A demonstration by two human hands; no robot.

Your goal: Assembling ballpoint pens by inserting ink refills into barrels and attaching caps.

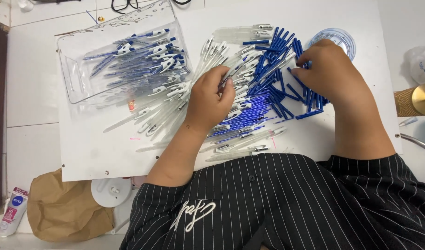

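A heap of clear pen barrels [224, 62] and blue pen parts [272, 74] lies on a white board [96, 148]. My left hand [210, 97] rests on the middle of the heap, fingers curled around a clear pen barrel. My right hand [326, 69] is over the blue caps at the heap's right side, fingertips pinching a blue cap. A clear plastic tray [78, 78] at the upper left holds several assembled blue-and-white pens [143, 60].
A round clear lid [340, 37] sits behind my right hand. A brown paper bag [66, 210], a white tube [13, 210] and a white round object [110, 190] lie below the board. A gold-topped object [418, 99] stands at the right edge.
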